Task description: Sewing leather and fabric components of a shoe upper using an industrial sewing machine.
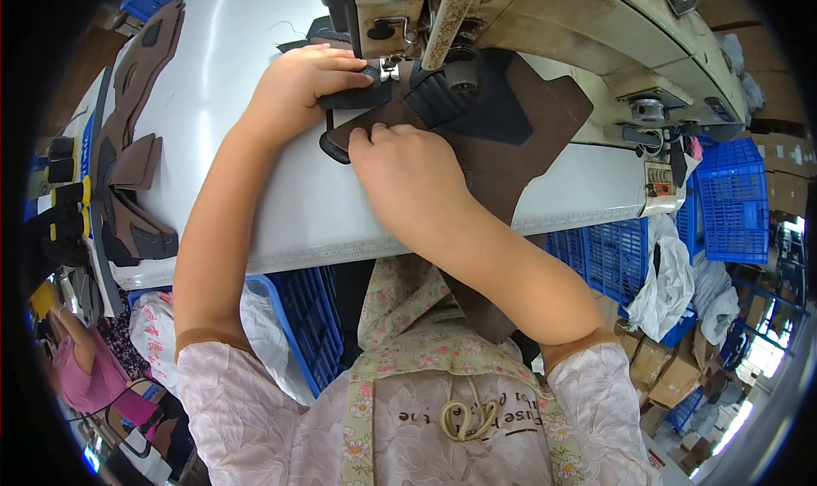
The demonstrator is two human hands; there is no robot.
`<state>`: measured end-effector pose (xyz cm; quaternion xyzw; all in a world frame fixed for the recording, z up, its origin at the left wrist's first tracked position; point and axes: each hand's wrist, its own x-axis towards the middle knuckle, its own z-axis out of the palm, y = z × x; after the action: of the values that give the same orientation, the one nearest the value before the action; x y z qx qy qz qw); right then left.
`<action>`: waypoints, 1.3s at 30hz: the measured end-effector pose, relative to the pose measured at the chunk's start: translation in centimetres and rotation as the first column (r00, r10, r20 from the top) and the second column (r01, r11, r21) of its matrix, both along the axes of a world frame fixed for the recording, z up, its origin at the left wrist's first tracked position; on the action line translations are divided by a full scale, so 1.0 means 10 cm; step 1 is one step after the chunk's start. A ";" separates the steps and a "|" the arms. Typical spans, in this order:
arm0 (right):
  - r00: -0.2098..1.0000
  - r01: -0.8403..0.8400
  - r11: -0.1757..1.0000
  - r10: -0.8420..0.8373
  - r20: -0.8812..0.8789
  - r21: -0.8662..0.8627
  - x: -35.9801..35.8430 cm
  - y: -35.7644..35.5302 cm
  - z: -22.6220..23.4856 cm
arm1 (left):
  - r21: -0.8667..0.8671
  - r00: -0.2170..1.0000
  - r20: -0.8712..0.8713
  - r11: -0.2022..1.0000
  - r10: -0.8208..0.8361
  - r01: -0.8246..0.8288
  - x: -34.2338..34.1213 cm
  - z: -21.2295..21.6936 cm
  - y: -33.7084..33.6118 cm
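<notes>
The fabric (pixel 551 116) is brown and black, the apron (pixel 434 357) floral green.

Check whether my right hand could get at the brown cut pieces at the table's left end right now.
Probably not straight across: your left forearm lies between your right hand and those brown cut pieces.

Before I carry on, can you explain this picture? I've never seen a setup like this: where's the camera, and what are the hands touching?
This is one wide fisheye view from a camera on the wearer's head, looking down, so straight edges bend. There is no robot. A sewing machine stands on a white table. The wearer's bare left hand rests on a dark piece beside the metal presser foot; the bare right hand lies on brown material, near its left end. Whether either hand pinches anything is hidden. More brown pieces lie along the table's left side.
</notes>
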<state>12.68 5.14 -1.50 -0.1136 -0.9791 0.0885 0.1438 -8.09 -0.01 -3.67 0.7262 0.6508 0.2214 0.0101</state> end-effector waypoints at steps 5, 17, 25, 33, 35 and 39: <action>1.000 0.003 0.999 -0.004 0.018 0.044 -0.03 -0.06 -0.05 | 0.014 1.000 0.015 1.000 -0.015 0.014 0.00 0.00 -0.01; 0.987 0.040 0.996 -0.053 0.152 0.085 -0.07 -0.13 -0.02 | 0.050 0.999 0.007 0.997 -0.054 0.054 -0.08 -0.06 0.04; 0.998 0.040 0.994 -0.045 0.054 0.099 -0.09 -0.14 -0.08 | 0.129 0.992 0.035 0.985 -0.118 0.113 -0.10 -0.07 0.11; 0.992 0.088 0.987 -0.100 0.081 0.135 -0.18 -0.11 -0.05 | 0.143 0.989 0.081 0.983 -0.127 0.115 -0.13 -0.05 0.19; 0.992 0.098 0.984 -0.107 0.059 0.146 -0.20 -0.10 -0.07 | 0.164 0.989 0.062 0.979 -0.136 0.124 -0.15 -0.06 0.20; 0.992 0.123 0.982 -0.124 0.003 0.142 -0.23 -0.09 -0.11 | 0.158 0.990 0.052 0.980 -0.128 0.119 -0.16 -0.08 0.22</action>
<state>10.40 4.27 -2.63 -0.1641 -0.9748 0.0090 0.1506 -9.71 2.20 -4.46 0.7566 0.5848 0.2923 -0.0122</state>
